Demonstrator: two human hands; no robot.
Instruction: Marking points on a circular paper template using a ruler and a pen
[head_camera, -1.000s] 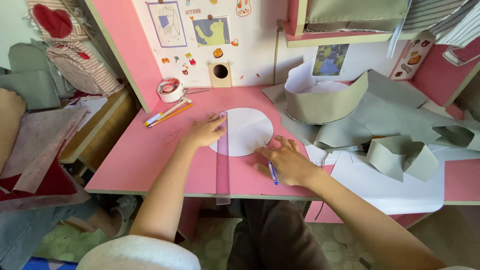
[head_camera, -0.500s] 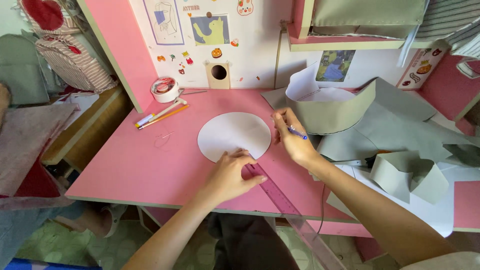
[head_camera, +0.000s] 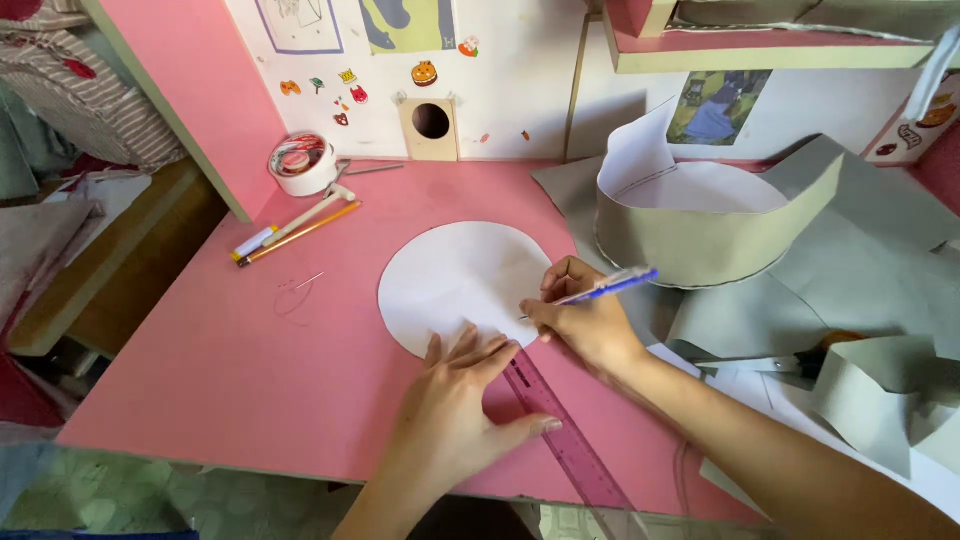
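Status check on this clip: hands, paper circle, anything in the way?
Left hand flat on ruler and paper circle. Right hand holds blue pen, tip at circle's edge. Nothing blocking.

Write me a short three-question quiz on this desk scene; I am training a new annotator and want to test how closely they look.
1. True or false: the left hand presses on the purple ruler.
2. What does the right hand hold?
A. scissors
B. a blue pen
C. a roll of tape
3. Fill in: the pen's tip meets the lower right edge of the white paper ____ on the pink desk.

Key
1. True: the palm and fingers lie flat on the ruler's upper end, at the paper's lower edge.
2. B; the roll of tape sits untouched at the back left.
3. circle
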